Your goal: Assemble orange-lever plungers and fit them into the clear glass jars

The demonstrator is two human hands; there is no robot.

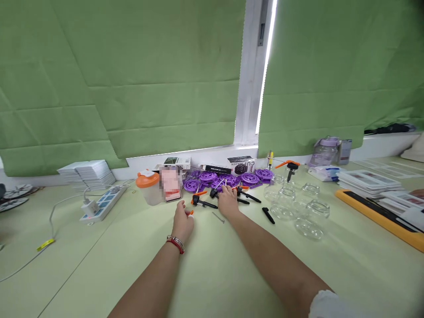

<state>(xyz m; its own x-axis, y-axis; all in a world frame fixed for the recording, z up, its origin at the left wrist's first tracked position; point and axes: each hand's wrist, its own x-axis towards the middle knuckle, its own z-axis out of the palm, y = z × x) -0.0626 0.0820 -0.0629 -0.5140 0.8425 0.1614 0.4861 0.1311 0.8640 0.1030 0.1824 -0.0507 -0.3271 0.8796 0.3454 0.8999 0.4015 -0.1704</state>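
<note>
At the left, a white power strip (105,204) sits on the pale green table (205,274). Next comes a cup with an orange lid (147,189), near the wall. A wide strip of table lies between the power strip and the left grip (183,221). That grip is curled closed on a small orange piece (190,213), which pokes out by the thumb. Just past it lies a black and orange part (205,203), and nearer, a thin metal bolt (218,217) lies flat. The table top shows plainly between the two arms. The right grip (228,201) has its fingers bent down over a second black part (244,201); I cannot tell how tightly they close. Purple wheels (208,177) are piled behind, toward the wall. To the right lie a third black part (253,197) and a short black clip (268,215). Then glass jars (309,225) stand close together, bounding the room on that side.
</note>
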